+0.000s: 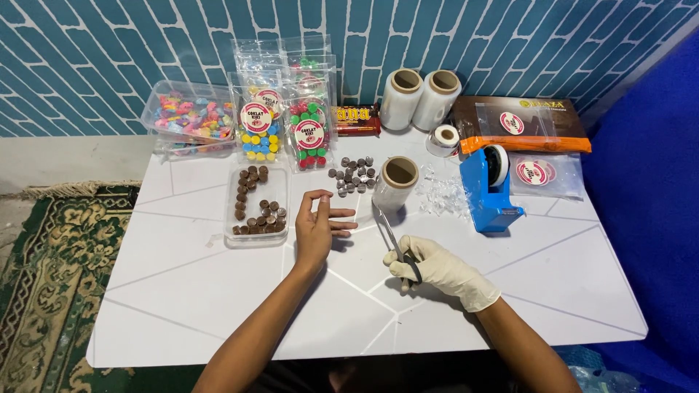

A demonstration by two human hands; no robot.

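Left hand (317, 229) bare, fingers spread, hovering left of film roll (397, 182). Gloved right hand (437, 269) below roll, fingers gripping scissors (393, 240).

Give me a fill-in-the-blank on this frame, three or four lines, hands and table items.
1. The right hand, in a white glove, holds a pair of ____.
2. The left hand is ____, with no glove on it.
3. The tape dispenser is coloured ____.
4. The clear tray beside the left hand holds ____ chocolates.

Missing words: scissors; bare; blue; brown
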